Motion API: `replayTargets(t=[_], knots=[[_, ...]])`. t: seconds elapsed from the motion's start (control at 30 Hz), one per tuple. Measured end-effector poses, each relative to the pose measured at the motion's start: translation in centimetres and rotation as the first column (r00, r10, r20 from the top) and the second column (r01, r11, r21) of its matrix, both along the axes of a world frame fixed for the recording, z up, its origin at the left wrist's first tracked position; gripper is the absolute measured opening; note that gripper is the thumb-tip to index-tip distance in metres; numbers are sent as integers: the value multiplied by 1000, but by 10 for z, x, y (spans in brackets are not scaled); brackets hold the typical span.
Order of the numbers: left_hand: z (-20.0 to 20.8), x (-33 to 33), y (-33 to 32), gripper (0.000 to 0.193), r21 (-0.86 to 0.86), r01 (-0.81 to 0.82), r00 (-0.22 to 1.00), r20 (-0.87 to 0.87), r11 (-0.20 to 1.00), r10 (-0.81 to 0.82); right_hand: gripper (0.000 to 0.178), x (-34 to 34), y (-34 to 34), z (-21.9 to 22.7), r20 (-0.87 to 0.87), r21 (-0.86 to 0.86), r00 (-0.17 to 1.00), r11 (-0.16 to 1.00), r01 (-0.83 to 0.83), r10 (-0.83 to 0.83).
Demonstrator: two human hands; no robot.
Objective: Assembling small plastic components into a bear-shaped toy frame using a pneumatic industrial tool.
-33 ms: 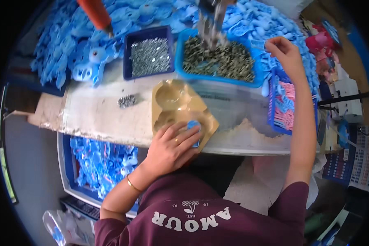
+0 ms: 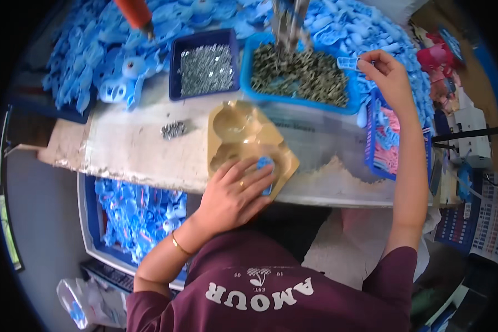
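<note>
My left hand point(image 2: 235, 191) rests on a tan moulded fixture point(image 2: 240, 119) with rounded hollows. Its fingers curl over a blue plastic piece point(image 2: 265, 162), mostly hidden beneath them. Out to the right, my right hand point(image 2: 386, 72) is raised with thumb and index finger pinched on a small, pale blue, ladder-like plastic part point(image 2: 347, 63). That part is held above the right end of a light blue tray point(image 2: 299, 102) of small dark metal pieces point(image 2: 321, 77).
A navy tray point(image 2: 174, 77) holds shiny screws, with a small metal heap point(image 2: 173, 130) before it. Blue plastic parts point(image 2: 94, 61) pile along the back. An orange-handled tool point(image 2: 134, 12) and metal tool head point(image 2: 288, 27) hang overhead. A blue basket point(image 2: 379, 170) stands right, a bin point(image 2: 88, 221) below left.
The view has shifted slightly, so the bench sits a little higher and further right. The pale blue part in my right hand shows more clearly. My left hand stays on the fixture.
</note>
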State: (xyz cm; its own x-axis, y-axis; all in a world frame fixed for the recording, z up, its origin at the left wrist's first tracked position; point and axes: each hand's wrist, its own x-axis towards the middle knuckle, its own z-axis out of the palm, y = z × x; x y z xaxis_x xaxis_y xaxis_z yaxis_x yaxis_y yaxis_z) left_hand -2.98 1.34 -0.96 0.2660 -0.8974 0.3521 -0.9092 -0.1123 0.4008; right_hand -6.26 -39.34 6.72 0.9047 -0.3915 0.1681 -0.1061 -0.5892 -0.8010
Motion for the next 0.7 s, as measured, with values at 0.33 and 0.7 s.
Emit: replayTargets(t=[0.33, 0.7], knots=[[-19, 1, -2, 41, -42, 50, 998, 32, 998, -49, 23, 7, 165, -14, -65, 340, 908, 864, -370, 414], [-5, 38, 64, 38, -359, -29, 996, 67, 933, 57, 28, 12, 234, -60, -117, -417, 791, 693, -588, 601]])
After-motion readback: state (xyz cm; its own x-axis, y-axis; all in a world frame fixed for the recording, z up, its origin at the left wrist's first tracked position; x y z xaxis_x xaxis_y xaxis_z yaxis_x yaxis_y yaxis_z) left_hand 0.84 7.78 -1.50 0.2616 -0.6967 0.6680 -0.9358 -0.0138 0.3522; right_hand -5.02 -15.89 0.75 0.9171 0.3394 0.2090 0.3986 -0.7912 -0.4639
